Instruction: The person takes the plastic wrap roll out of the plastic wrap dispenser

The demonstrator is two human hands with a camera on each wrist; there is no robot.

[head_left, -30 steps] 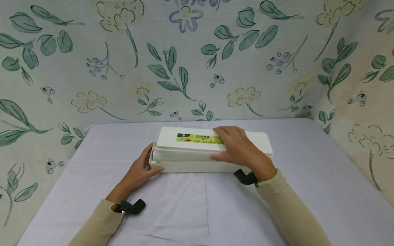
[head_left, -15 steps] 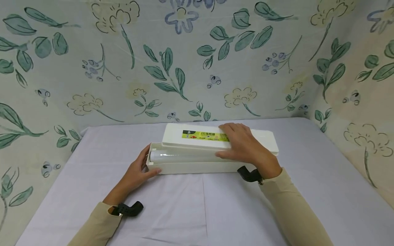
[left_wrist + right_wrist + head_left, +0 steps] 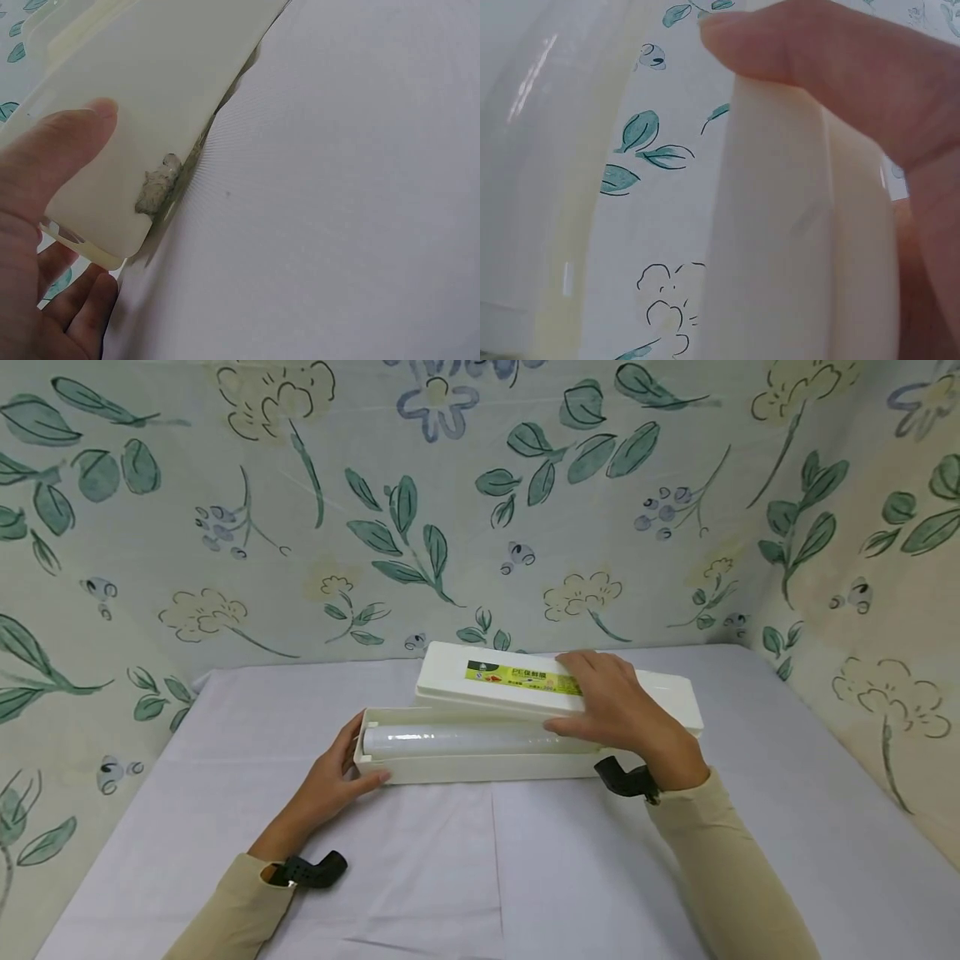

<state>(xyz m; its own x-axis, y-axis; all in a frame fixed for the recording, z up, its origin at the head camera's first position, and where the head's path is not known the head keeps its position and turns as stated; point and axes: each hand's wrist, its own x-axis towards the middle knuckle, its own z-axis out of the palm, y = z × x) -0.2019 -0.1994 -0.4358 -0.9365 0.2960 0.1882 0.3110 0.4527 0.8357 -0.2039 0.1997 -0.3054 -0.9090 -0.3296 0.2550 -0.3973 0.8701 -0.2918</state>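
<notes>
A long white plastic wrap box [image 3: 480, 767] lies on the table with a roll of plastic wrap [image 3: 450, 739] showing inside. My left hand [image 3: 337, 777] grips the box's left end, thumb on the front wall, fingers around the end. In the left wrist view a greyish tape-like patch [image 3: 157, 187] sits on the box's lower edge. My right hand [image 3: 618, 710] holds the white lid [image 3: 495, 697], thumb on its near edge and fingers over the far side. The lid, with a green-yellow label [image 3: 522, 677], is tilted above and behind the box; its right part hides the roll's right end.
A white cloth [image 3: 420, 868] covers the table beneath the box. Behind and at both sides hangs a floral curtain [image 3: 465, 510]. Black bands with camera mounts [image 3: 318, 870] sit on both wrists.
My right hand has lifted the lid off the box, moving it up, back and to the right. The roll inside has come into view. My left hand stays on the box's left end.
</notes>
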